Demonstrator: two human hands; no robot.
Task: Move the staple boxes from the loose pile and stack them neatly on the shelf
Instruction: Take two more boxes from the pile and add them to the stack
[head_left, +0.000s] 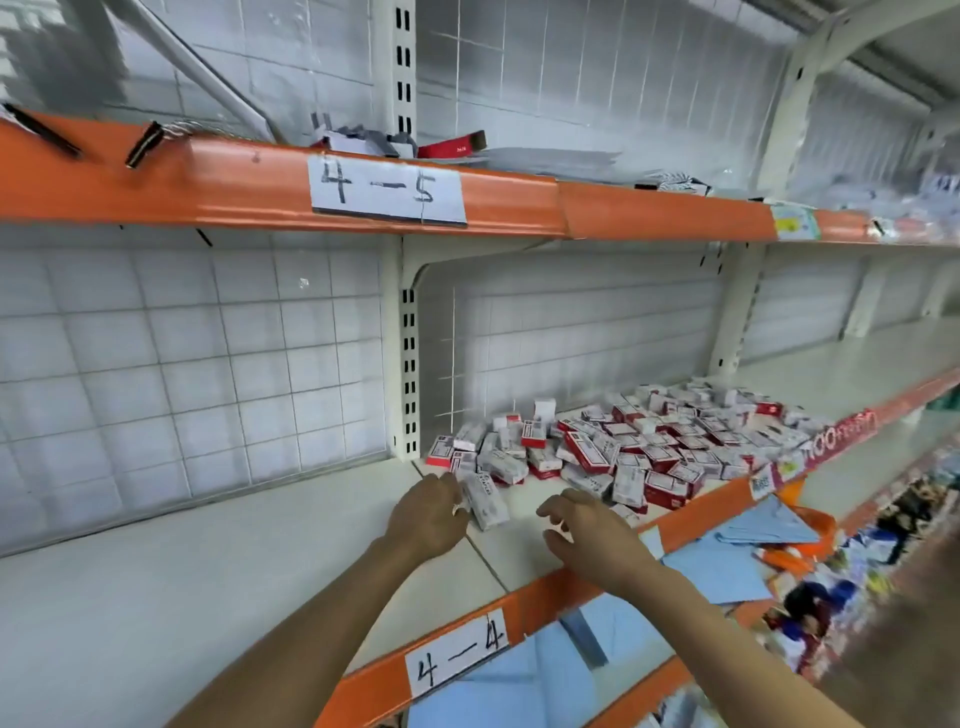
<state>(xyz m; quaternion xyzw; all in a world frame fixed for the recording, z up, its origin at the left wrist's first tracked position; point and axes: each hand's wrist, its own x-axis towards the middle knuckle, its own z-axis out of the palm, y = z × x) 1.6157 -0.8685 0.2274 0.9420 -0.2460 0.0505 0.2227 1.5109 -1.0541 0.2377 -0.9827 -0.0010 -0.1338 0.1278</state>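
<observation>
A loose pile of small red-and-white staple boxes (628, 452) lies on the white shelf (208, 561) labelled 4-4, right of the upright post. One white staple box (485, 501) lies at the pile's near left edge. My left hand (428, 517) is right beside that box, fingertips touching its left side; whether they grip it I cannot tell. My right hand (589, 535) hovers over the shelf's front edge just short of the pile, fingers loosely curled and holding nothing.
An orange shelf lip (519, 603) runs along the front. The shelf above, labelled 4-5 (387, 189), overhangs with clutter on it. Blue paper packs (727, 566) lie on the lower shelf. A wire-grid back panel (192, 364) closes the rear.
</observation>
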